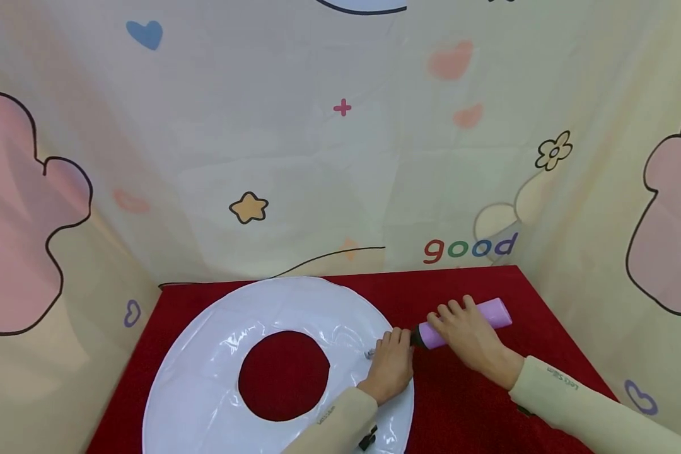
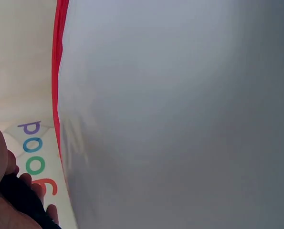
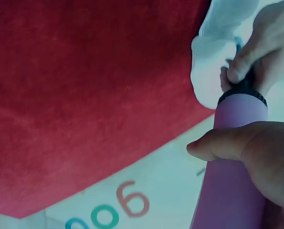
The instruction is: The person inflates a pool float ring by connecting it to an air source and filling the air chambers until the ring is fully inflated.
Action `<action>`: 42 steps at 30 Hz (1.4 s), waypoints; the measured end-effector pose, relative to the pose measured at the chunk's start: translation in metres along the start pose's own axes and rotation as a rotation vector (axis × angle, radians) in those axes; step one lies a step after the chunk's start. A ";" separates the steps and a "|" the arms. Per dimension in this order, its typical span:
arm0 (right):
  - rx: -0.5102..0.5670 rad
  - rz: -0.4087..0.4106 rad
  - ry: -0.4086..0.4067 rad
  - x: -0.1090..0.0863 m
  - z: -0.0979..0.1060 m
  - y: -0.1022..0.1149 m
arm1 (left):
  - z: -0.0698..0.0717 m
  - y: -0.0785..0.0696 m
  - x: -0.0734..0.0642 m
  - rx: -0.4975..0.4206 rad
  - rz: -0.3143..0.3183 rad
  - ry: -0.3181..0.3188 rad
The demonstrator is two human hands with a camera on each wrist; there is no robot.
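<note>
A white inflatable ring (image 1: 198,372) lies on the red cloth, puffed out, with a round hole in its middle. My left hand (image 1: 390,367) is over the ring's right side and grips the black nozzle end (image 3: 247,85) of a purple hand pump (image 1: 496,312). Just left of those fingers a small clear valve (image 1: 369,354) shows on the ring. My right hand (image 1: 470,334) holds the pump's purple barrel, thumb across it in the right wrist view. Whether the nozzle sits inside the valve cannot be told, since the left hand covers its tip.
Red cloth (image 1: 459,403) covers the tabletop. Pale printed curtains (image 1: 318,157) with hearts, a star and the word "good" (image 1: 470,248) enclose the back and both sides. The ring takes up the left and middle of the surface.
</note>
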State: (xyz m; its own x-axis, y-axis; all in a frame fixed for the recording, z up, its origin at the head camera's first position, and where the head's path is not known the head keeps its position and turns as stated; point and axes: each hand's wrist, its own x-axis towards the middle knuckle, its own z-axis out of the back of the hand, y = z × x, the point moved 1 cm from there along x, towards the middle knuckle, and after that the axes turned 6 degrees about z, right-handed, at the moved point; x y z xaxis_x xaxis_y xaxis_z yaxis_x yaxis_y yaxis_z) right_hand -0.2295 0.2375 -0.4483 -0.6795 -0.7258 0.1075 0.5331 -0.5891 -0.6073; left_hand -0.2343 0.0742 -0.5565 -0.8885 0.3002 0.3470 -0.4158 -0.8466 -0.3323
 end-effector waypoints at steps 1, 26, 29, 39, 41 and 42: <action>-0.012 -0.004 -0.005 -0.002 0.002 -0.005 | 0.001 0.000 0.000 -0.005 -0.005 -0.009; -0.015 -0.043 0.038 0.015 0.004 -0.003 | -0.001 0.013 0.002 -0.247 0.000 0.050; 0.028 -0.012 0.030 0.013 0.003 -0.003 | -0.001 0.013 0.001 -0.260 0.022 0.078; 0.035 -0.011 -0.044 -0.008 0.030 -0.071 | 0.004 0.014 0.002 -0.313 0.025 0.087; 0.031 -0.034 -0.066 -0.012 0.034 -0.080 | 0.006 0.016 0.002 -0.326 0.031 0.082; 0.031 -0.044 -0.069 -0.012 0.035 -0.082 | 0.007 0.016 0.002 -0.325 0.033 0.078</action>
State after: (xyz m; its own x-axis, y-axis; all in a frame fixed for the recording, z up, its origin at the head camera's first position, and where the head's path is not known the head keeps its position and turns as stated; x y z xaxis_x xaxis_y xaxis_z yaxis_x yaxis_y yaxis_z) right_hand -0.2473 0.2823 -0.3723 -0.6669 -0.7210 0.1883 0.5194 -0.6309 -0.5763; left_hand -0.2414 0.0581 -0.5547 -0.9096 0.3181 0.2674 -0.4153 -0.6760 -0.6087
